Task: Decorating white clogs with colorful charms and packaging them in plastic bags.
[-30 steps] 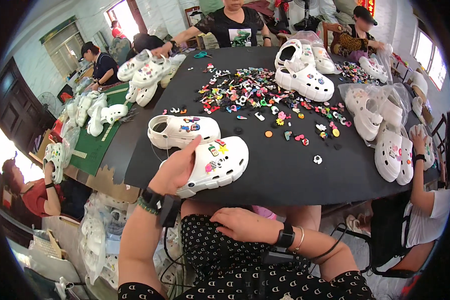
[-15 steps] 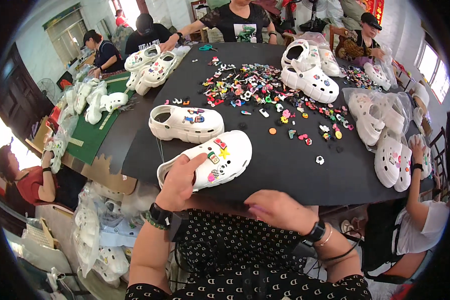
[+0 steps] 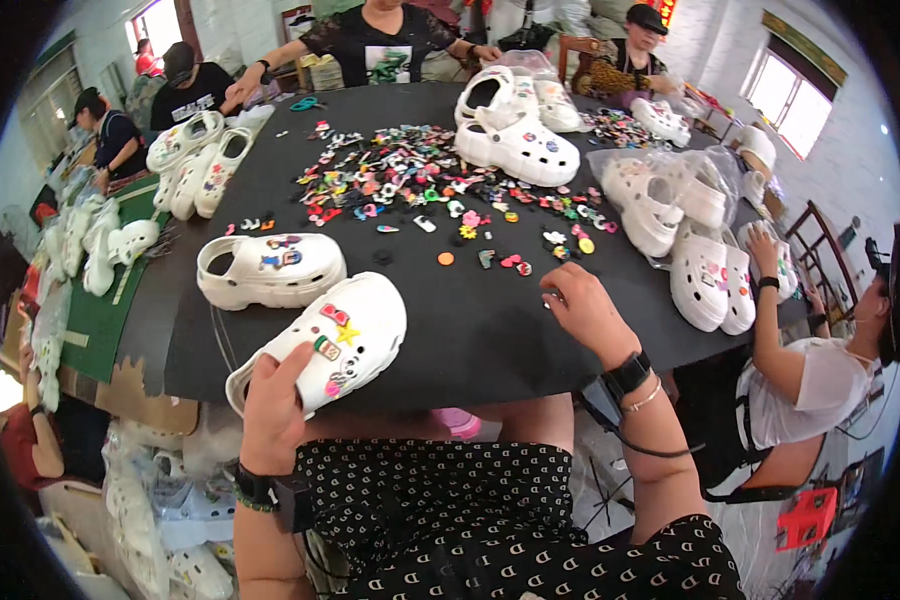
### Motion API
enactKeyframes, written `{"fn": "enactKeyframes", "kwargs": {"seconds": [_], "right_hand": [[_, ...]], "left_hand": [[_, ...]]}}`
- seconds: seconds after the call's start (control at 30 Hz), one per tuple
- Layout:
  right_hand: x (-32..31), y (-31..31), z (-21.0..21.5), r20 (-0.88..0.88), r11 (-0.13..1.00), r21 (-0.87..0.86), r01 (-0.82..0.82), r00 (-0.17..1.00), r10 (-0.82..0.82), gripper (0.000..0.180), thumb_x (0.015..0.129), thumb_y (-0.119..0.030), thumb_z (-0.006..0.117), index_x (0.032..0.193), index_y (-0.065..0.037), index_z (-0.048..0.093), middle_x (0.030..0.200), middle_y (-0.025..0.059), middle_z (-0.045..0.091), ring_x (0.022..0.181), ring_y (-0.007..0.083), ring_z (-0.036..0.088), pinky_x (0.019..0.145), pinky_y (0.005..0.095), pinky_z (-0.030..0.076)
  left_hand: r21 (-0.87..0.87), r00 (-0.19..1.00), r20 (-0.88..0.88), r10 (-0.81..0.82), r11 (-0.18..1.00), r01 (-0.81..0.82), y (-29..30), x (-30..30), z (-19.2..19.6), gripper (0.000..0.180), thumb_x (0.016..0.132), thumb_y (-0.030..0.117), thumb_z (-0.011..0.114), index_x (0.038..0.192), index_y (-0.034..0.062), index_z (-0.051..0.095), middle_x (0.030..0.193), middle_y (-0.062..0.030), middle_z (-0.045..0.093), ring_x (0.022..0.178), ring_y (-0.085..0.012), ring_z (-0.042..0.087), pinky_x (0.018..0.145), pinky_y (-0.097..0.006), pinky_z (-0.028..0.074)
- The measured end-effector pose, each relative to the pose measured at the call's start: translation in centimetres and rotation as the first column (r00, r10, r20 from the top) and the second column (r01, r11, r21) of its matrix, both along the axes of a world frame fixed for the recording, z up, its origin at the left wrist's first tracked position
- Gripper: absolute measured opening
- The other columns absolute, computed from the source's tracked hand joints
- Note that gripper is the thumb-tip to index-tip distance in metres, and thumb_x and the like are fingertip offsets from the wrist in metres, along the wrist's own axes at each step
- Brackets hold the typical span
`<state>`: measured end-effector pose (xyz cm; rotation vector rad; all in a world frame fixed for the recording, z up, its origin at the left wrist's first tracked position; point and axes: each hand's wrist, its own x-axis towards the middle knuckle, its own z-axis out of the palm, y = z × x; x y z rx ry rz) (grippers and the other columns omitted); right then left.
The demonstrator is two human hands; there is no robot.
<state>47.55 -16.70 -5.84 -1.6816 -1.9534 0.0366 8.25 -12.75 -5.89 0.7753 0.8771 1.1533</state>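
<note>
Garment: black, short-sleeved, printed all over with small white marks. Forearms and both hands bare, no gloves. Left hand [image 3: 273, 405]: black band at the wrist with a green-and-dark beaded bracelet just beside it. Right hand [image 3: 585, 312]: black wristband with a black device mounted on it, a thin pale bangle next to it, and a dark cable trailing from the wrist.

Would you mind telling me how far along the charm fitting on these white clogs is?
One white clog with charms lies on the black table, looking done. The left hand holds a second clog bearing several charms; the right hand rests closed near the loose charms. Bagged clogs at the right look untouched.
</note>
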Motion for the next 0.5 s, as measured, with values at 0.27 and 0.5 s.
{"fn": "enactKeyframes", "kwargs": {"seconds": [0.27,0.5], "right_hand": [[3.7,3.2,-0.2,-0.043,0.984,-0.119,0.130,0.990,-0.136,0.013,0.079,-0.007,0.068,0.090,-0.001,0.064,0.089,0.0159,0.063,0.086,0.0353,0.062,0.077,0.0416,0.050],[8.6,6.8,-1.2,0.128,0.958,-0.084,0.273,0.957,-0.262,0.013,0.077,-0.009,0.071,0.086,-0.003,0.064,0.085,0.0140,0.066,0.084,0.0311,0.064,0.076,0.0402,0.050]], "left_hand": [[0.005,0.997,0.019,0.080,0.997,-0.080,0.4,0.3,-0.4,0.034,0.093,0.004,0.059,0.124,-0.0072,0.052,0.116,-0.0175,0.064,0.100,-0.0262,0.067,0.086,-0.039,0.057],[0.013,0.995,-0.079,0.057,0.998,-0.056,-0.5,0.9,0.9,0.034,0.092,0.003,0.059,0.123,-0.0089,0.052,0.116,-0.0182,0.063,0.100,-0.0237,0.066,0.085,-0.036,0.056]]}}
